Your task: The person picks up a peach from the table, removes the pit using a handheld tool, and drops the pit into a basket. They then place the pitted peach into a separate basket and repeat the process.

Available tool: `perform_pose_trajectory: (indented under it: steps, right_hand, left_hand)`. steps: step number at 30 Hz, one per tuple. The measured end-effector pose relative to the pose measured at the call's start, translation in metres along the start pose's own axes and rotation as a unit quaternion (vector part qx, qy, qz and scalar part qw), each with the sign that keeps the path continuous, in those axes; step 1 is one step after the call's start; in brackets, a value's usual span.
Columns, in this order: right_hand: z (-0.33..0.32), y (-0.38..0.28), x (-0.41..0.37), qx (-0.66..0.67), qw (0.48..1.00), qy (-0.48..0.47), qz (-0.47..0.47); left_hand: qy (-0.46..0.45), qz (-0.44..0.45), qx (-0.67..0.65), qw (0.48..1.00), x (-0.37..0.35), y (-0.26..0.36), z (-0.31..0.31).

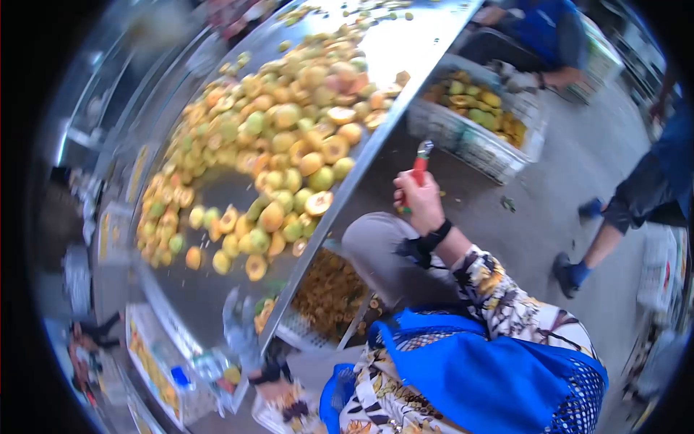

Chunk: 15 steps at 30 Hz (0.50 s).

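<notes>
My right hand (421, 202) is closed around the red handle of a small tool (421, 160) with a short metal tip pointing up, away from the metal table. Its exact kind is not clear. My left hand (242, 329), in a thin pale glove, is by the table's near edge. Blur hides its fingers, and a few pieces of fruit (264, 312) show right beside it. A big heap of yellow-green, apricot-like fruit (282, 145), some whole and some cut in half, covers much of the metal table (217, 189).
Below the table edge stands a crate of cut fruit (329, 293). A white crate (463, 148) holding more fruit is on the floor, with a seated person (531, 40) behind it. Another person's leg (603, 242) is at right. A fruit tray (155, 365) lies lower left.
</notes>
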State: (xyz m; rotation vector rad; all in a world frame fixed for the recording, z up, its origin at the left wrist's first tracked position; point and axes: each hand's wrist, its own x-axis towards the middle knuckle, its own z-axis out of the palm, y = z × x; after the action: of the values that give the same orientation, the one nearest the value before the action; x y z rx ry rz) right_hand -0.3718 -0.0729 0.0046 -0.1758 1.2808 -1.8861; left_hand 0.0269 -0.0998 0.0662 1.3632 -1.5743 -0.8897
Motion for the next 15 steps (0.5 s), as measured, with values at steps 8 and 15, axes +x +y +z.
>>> perform_pose_trajectory:
  steps: [8, 15]
  right_hand:
    - [0.026, 0.045, -0.072, -0.154, 0.951, -0.268, 0.018]
    - [0.031, 0.053, -0.105, -0.325, 0.860, -0.392, -0.007]
  left_hand:
    - [-0.128, 0.031, 0.364, 0.922, 0.096, -0.074, 0.015]
    - [-0.214, -0.167, 0.358, 0.893, 0.128, -0.089, 0.047]
